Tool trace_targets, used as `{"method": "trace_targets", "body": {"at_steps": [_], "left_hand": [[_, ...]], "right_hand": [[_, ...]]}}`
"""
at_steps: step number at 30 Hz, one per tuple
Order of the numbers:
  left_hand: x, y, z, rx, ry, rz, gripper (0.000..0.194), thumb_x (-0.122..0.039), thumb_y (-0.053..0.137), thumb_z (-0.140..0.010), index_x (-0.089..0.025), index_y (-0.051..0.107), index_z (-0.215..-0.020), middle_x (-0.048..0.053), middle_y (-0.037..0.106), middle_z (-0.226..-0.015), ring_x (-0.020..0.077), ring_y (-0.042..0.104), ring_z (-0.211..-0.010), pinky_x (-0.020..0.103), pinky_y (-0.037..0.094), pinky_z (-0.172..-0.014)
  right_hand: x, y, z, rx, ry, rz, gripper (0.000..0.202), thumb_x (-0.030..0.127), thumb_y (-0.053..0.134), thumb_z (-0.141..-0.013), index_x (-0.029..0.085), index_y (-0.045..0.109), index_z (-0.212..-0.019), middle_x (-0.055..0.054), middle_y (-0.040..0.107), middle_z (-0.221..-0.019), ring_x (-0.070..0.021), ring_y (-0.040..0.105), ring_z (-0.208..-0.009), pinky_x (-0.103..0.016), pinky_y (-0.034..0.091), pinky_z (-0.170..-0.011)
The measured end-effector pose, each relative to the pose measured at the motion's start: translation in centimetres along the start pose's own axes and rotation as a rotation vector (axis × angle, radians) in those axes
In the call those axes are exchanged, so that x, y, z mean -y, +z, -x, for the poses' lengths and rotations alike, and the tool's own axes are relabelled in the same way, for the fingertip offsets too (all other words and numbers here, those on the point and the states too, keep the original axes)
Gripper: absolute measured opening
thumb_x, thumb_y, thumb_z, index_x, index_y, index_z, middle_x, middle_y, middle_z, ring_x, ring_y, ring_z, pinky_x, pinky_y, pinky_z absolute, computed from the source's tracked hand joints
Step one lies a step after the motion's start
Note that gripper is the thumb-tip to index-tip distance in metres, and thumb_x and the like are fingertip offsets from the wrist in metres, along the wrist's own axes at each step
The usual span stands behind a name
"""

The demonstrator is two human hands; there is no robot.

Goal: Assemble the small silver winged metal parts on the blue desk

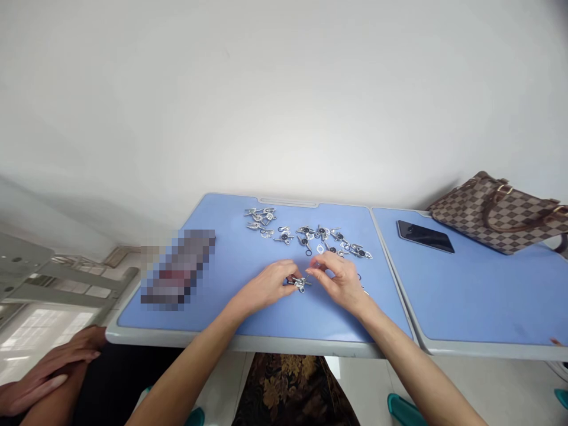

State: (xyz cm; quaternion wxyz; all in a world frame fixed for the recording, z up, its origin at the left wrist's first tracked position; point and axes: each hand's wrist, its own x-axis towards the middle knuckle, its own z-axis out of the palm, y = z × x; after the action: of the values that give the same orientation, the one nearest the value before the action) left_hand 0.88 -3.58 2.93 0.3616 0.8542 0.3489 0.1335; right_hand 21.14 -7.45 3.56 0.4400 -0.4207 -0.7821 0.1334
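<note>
On the blue desk top, my left hand pinches a small silver metal fitting with pins and rings. Close on its right, my right hand has thumb and forefinger pressed together by the fitting; something thin and small seems to be between them, too fine to name. Beyond my hands lie several similar fittings with round black centres. Farther left is a small heap of silver metal pieces. A loose black ring and a flat silver ring plate lie just past my right hand.
A phone and a checkered handbag rest on the adjoining desk at right. A blurred-out object lies at the left. Another person's hands rest below the left desk edge. A white wall stands behind.
</note>
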Motion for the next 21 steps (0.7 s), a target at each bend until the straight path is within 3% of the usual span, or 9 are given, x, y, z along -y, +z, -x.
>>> {"method": "trace_targets", "body": {"at_steps": [5, 17, 21], "left_hand": [[0.3, 0.1, 0.0, 0.000, 0.006, 0.026, 0.011, -0.016, 0.057, -0.083, -0.020, 0.063, -0.092, 0.001, 0.064, -0.094, 0.0180, 0.061, -0.091, 0.030, 0.048, -0.083], [0.0, -0.2, -0.1, -0.032, -0.007, 0.074, 0.010, -0.019, 0.060, -0.081, -0.020, 0.064, -0.090, 0.000, 0.066, -0.092, 0.0170, 0.061, -0.087, 0.030, 0.049, -0.081], [0.9, -1.5, 0.0, -0.154, -0.044, 0.098, 0.012, -0.027, 0.064, -0.081, -0.021, 0.068, -0.091, 0.001, 0.069, -0.090, 0.0175, 0.063, -0.086, 0.029, 0.050, -0.079]], "right_hand": [[-0.3, 0.2, 0.2, -0.029, 0.017, -0.011, 0.008, 0.026, 0.057, -0.095, 0.021, 0.062, -0.090, -0.001, 0.063, -0.075, -0.0136, 0.057, -0.066, -0.027, 0.046, -0.063], [-0.3, 0.5, 0.6, -0.196, 0.170, -0.299, 0.009, 0.026, 0.060, -0.093, 0.021, 0.063, -0.101, -0.001, 0.066, -0.081, -0.0133, 0.064, -0.067, -0.028, 0.052, -0.066], [-0.7, 0.4, 0.5, -0.332, 0.246, -0.316, 0.008, 0.027, 0.060, -0.092, 0.021, 0.062, -0.098, 0.001, 0.064, -0.075, -0.0130, 0.063, -0.062, -0.027, 0.052, -0.062]]}}
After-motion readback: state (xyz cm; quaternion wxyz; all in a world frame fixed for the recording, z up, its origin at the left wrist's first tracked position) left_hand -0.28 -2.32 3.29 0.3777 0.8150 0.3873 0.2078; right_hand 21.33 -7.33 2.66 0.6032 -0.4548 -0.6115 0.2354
